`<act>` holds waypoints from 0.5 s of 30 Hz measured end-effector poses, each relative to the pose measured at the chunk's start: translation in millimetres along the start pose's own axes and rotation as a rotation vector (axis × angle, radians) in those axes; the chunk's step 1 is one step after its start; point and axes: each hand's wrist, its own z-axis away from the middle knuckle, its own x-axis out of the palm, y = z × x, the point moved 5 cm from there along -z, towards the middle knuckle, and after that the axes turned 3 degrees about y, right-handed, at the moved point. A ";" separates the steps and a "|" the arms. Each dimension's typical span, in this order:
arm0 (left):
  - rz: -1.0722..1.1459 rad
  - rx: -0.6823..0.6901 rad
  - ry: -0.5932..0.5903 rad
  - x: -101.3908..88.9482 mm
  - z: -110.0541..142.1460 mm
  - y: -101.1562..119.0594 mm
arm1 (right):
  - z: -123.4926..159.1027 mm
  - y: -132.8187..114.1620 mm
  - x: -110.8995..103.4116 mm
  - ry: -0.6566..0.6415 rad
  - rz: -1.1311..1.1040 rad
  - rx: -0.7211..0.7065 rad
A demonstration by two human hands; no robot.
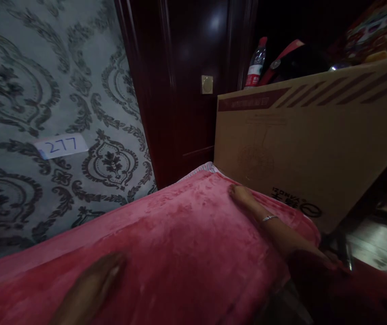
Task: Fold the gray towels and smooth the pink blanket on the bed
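Note:
A pink plush blanket (193, 234) spreads over a bed-like surface, with soft wrinkles and darker brushed patches. My left hand (90, 284) is low in the view, over the blanket's near left part; it is blurred, with its fingers stretched forward. Nothing shows in it. My right hand (243, 197) rests on the blanket near its far right edge, a silver bracelet (269, 217) at the wrist. Its fingertips bend downward and are too blurred to show whether they grip the cloth. At the far corner a striped pale cloth edge (207, 167) peeks out beneath the blanket.
A large cardboard box (301, 149) stands along the right side, a red-capped bottle (255, 65) on top. Behind is a dark red wooden panel (183, 113) with a square plate (207, 85). Patterned wallpaper (112, 167) at left bears a paper label (61, 146) reading 277.

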 end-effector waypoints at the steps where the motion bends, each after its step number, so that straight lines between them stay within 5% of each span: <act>1: -0.050 -0.030 -0.014 -8.2 -21.7 -6.0 | -8.8 -3.6 -2.6 0.016 -0.011 0.020; 6: -0.237 -0.137 -0.115 -16.7 -98.4 -17.4 | -50.3 -10.9 2.0 0.040 -0.075 0.138; 15: -0.022 -0.129 -0.304 27.9 -147.0 5.6 | -117.9 -4.8 33.6 0.022 -0.204 0.277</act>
